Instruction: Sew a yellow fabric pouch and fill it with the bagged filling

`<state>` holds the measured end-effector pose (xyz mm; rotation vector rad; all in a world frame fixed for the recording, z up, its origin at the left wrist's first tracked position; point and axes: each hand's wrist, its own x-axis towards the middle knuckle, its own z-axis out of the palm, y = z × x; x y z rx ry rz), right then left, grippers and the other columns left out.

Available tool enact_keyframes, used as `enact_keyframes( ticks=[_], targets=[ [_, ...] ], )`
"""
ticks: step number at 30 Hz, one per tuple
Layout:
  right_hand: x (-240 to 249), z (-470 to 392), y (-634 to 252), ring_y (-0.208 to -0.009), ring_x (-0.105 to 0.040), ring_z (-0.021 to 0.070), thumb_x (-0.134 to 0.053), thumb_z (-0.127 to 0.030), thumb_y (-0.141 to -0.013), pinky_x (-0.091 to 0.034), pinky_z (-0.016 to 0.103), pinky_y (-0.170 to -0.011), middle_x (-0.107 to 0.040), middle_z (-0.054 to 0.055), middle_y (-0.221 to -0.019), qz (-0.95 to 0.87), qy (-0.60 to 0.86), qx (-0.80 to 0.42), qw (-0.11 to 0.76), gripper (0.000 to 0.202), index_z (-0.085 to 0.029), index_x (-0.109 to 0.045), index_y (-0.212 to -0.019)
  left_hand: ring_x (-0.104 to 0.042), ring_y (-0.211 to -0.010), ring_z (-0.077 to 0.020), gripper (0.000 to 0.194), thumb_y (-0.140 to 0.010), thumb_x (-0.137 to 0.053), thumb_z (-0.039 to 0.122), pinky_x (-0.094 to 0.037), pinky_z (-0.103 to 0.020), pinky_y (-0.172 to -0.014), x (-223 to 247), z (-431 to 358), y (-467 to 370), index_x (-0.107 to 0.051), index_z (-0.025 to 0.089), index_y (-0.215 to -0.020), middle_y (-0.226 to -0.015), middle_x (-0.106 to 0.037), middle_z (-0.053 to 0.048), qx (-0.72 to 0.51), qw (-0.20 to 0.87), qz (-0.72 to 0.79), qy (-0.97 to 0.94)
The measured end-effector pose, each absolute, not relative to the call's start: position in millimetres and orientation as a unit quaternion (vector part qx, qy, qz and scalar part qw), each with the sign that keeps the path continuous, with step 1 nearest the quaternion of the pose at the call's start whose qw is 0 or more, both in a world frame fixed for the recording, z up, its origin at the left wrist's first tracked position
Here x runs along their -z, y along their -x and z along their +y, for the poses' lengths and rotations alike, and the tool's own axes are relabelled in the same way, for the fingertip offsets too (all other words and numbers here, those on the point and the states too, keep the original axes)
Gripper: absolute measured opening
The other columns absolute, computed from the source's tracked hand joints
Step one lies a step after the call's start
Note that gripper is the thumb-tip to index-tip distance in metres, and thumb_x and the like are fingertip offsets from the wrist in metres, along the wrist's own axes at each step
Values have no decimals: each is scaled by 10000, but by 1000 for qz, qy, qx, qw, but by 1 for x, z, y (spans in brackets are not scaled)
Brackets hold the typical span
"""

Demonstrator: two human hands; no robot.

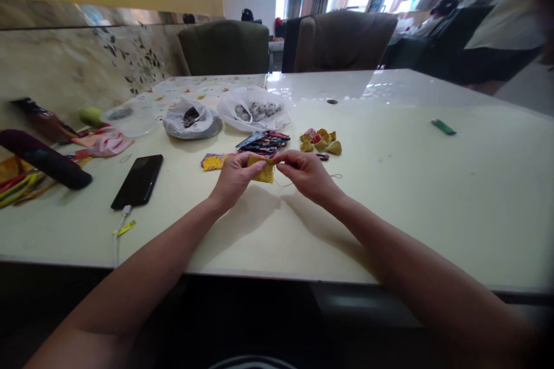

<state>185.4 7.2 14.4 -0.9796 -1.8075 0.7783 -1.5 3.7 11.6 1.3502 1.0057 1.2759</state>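
Observation:
Between the thumb and fingers of my left hand (236,177) is a small yellow cloth piece (263,172), held just above the table. My right hand (306,174) is closed in a pinch at the cloth's upper right corner. Whether a needle is between those fingertips is too small to tell. A thin thread (283,185) hangs below the right hand, and its loop lies to the right. Just beyond my hands lie a pile of folded patterned cloth strips (263,142) and several small yellow and red cone-shaped cloth pieces (321,142). A yellow and purple cloth (213,162) lies by my left hand.
Two white plastic bags (193,121) with dark and greyish-white contents stand behind the cloth. A black phone (137,181) with a white cable lies left, near a dark cylinder (52,161), a bottle (45,120) and coloured fabric. A green object (444,127) lies right. Chairs stand opposite.

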Motion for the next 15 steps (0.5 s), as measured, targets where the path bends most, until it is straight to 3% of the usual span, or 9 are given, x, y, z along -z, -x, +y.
enact_keyframes(
  ticks=[15],
  targets=[
    [-15,7,-185,-677,-520,141,-606,-281,-858,-386,287,-634,-667,24,-766,-738,394,-302,458,154,-173,-715,-863,-637,-726,-149,335,-649,-871,394,-503,-287,-732,-11,4,0,-765,143,-843,-804,-739,-45,-529,519,406,-535]
  ],
)
